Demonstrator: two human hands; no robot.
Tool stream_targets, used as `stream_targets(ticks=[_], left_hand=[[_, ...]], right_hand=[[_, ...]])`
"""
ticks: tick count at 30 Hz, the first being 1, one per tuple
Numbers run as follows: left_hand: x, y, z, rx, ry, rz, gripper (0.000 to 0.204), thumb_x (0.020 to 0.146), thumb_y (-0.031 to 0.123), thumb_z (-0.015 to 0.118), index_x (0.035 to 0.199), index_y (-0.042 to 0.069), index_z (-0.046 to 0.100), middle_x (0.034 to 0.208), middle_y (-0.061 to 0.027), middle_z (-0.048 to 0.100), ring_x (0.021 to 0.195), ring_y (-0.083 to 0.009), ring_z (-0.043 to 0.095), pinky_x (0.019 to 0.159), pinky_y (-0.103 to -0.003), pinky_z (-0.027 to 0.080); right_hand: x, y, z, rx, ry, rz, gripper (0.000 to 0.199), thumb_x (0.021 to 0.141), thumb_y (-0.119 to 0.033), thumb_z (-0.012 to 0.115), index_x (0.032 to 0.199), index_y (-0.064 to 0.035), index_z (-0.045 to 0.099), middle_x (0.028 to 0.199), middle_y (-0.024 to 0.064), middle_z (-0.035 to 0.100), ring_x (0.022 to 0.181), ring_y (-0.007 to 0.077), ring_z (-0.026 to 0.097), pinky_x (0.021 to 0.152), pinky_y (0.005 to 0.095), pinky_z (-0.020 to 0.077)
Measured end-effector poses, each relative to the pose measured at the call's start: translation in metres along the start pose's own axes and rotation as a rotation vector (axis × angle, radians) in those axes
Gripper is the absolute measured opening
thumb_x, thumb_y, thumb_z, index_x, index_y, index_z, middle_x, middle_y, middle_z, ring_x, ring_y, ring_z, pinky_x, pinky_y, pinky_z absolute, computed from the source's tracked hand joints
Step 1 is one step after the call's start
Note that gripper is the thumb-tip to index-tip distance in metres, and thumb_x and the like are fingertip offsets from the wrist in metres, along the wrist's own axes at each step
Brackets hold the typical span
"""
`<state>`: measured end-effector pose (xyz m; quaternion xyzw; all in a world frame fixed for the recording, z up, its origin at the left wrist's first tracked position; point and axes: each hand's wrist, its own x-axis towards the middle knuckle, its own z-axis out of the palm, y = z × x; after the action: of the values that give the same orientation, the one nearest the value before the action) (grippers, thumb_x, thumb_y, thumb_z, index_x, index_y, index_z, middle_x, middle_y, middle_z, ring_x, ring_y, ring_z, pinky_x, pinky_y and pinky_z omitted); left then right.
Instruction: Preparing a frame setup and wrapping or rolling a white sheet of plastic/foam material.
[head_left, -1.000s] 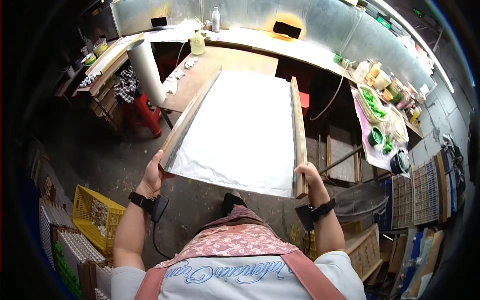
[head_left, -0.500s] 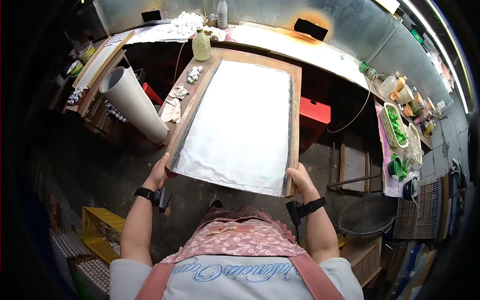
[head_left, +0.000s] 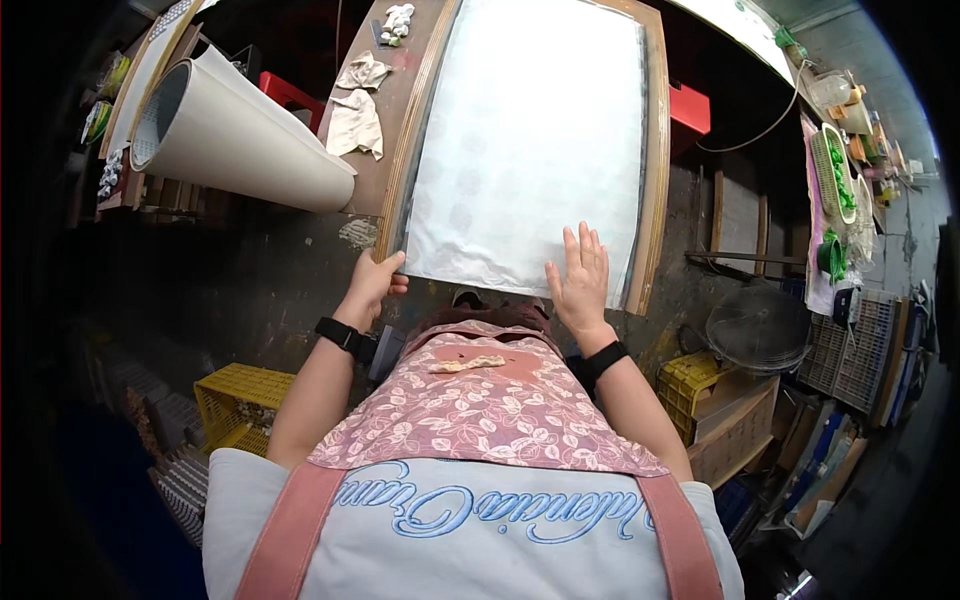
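Note:
A large wooden frame [head_left: 656, 150] with a white mesh screen [head_left: 530, 130] lies flat on the brown worktable [head_left: 375, 175] in front of me. My left hand [head_left: 372, 280] grips the frame's near left corner. My right hand [head_left: 580, 275] rests flat, fingers spread, on the white screen near its front edge. Both wrists wear black bands.
A big white roll [head_left: 235, 140] lies left of the table, with crumpled cloths [head_left: 358, 115] beside the frame. A red stool [head_left: 690, 105] stands right of the frame. Yellow crates [head_left: 235, 405], a fan [head_left: 760, 325] and a shelf with green items [head_left: 835, 180] surround me.
The frame has come down from my raised grip onto the table. My right hand let go of the frame's edge and now lies flat on the screen.

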<state>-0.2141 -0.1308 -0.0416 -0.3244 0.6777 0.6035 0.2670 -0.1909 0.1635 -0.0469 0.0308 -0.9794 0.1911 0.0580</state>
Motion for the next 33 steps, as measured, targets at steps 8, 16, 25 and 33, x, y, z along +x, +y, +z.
stream_targets(ticks=[8,16,25,33], left_hand=[[0.026,0.012,-0.005,-0.479,-0.026,-0.009,0.015,0.079,0.010,0.055,0.086,-0.002,0.050,0.080,-0.0092,0.054,0.075,-0.0175,0.055,0.071,-0.028,0.048],[0.010,0.005,0.033,-0.143,0.281,0.214,0.025,0.077,0.007,0.050,0.100,0.000,0.041,0.079,-0.0070,0.052,0.068,-0.0110,0.053,0.058,-0.023,0.046],[0.004,0.008,0.088,1.104,0.222,0.887,0.066,0.070,0.020,0.060,0.125,0.001,0.028,0.131,-0.0177,0.026,0.122,-0.0305,0.022,0.100,-0.039,0.018],[-0.003,0.017,0.105,1.206,0.233,0.846,0.064,0.069,0.017,0.060,0.123,-0.001,0.031,0.130,-0.0204,0.024,0.122,-0.0329,0.020,0.100,-0.042,0.017]], right_hand=[[0.035,0.017,0.033,-0.232,-0.066,-0.064,0.054,0.082,-0.041,0.040,0.127,-0.0124,0.031,0.134,0.0096,0.025,0.125,0.0260,0.018,0.102,0.0407,0.0101],[0.071,0.037,0.035,-0.203,-0.037,-0.063,0.053,0.082,-0.040,0.038,0.127,-0.0118,0.032,0.135,0.0101,0.023,0.125,0.0257,0.017,0.102,0.0392,0.0097],[-0.014,0.045,0.009,-0.170,-0.021,0.041,0.057,0.081,-0.033,0.046,0.126,-0.0019,0.029,0.133,0.0132,0.025,0.124,0.0248,0.021,0.102,0.0367,0.0149],[-0.041,0.064,-0.013,0.155,0.365,0.328,0.023,0.075,-0.011,0.053,0.096,-0.0024,0.054,0.096,0.0122,0.055,0.089,0.0251,0.053,0.077,0.0339,0.0423]])
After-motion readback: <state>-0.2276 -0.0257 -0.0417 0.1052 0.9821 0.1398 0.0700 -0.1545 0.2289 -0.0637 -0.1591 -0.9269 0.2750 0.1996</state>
